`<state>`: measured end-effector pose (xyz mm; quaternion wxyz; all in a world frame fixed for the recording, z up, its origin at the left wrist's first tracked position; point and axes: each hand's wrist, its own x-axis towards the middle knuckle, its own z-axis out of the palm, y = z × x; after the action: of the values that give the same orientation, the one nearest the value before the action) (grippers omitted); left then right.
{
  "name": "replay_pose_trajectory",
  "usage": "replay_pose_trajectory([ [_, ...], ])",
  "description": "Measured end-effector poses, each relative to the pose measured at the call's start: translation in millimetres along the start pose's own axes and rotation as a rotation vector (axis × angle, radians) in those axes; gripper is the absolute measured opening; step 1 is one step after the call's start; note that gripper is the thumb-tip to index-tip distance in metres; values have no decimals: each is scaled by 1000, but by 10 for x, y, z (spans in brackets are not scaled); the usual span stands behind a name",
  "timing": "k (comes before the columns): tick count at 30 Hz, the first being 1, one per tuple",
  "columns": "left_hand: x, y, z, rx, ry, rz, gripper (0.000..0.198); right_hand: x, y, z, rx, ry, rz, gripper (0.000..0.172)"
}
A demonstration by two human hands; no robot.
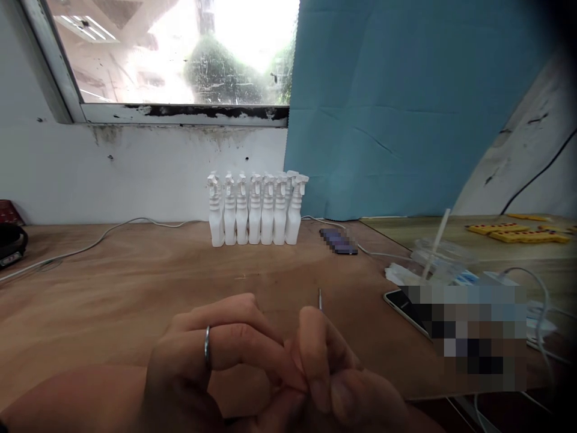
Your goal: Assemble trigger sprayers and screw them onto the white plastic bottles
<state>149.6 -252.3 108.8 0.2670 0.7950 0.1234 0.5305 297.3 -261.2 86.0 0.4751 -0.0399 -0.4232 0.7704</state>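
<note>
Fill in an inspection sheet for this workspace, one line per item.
Surface: brown wood-look tabletop.
Job's things: thin metal rod showing past the right hand's finger; anything pinched between the fingertips is hidden.
Clutter: white spray bottles upright near the wall; white-edged phone, clear straw and yellow pieces at right; part blurred out.
Grippers: bare left hand, ringed, and right hand, fingertips together.
Cables: white cable along the back; black cable on the right wall.
Surroundings: window, blue cloth, marked white wall.

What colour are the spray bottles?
The spray bottles are white, as the head view shows.
</note>
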Motion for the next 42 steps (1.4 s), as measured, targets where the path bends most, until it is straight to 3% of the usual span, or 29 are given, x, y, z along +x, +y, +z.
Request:
replay_pose_trajectory([
  [3, -14, -5, 3, 18, 69, -44, 20, -6, 8, -15, -19, 16, -13, 37],
  [7, -25, -1, 32, 6, 53, -39, 20, 3, 8, -17, -45, 25, -12, 39],
  [11, -13, -7, 56, 19, 121, -75, 16, 10, 17, -17, -29, 14, -39, 42],
  [22, -44, 41, 82, 19, 164, -64, 18, -38, 38, -70, -76, 28, 10, 38],
  [32, -8, 7, 73, -27, 145, -68, 19, -23, 52, -67, -25, -32, 31, 36],
  [38, 21, 0, -35, 13, -16, 20, 27, -10, 27, -38, -75, 8, -9, 40],
  [42, -4, 18, 14, 73, 98, -28, 21, -40, 52, -70, -37, 1, 1, 35],
])
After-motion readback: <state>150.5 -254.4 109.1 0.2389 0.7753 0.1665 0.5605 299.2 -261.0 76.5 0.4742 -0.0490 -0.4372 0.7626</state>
